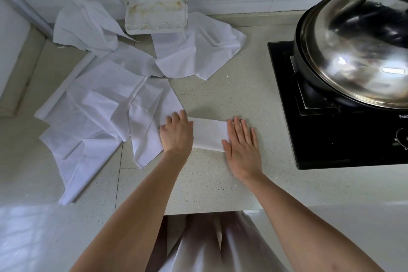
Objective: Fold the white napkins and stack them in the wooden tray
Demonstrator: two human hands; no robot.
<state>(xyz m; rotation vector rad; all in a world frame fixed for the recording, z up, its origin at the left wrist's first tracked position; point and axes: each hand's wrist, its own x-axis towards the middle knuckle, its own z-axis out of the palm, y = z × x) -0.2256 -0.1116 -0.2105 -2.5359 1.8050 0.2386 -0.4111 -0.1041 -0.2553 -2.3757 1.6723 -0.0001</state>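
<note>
White cloth folded into a narrow napkin [209, 133] lies on the speckled counter [220, 179] between your hands. Your left hand [176, 132] presses its left end with fingers slightly curled, your right hand [241, 148] lies flat on its right end, fingers straight and close together. Unfolded napkins [99, 104] lie scattered to your left.

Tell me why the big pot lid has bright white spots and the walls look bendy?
In the head view, the steel lid mirrors room lights as white glare; the wide-angle lens curves the wall and counter edges; the frame's bottom corners look soft and washed out.
</note>
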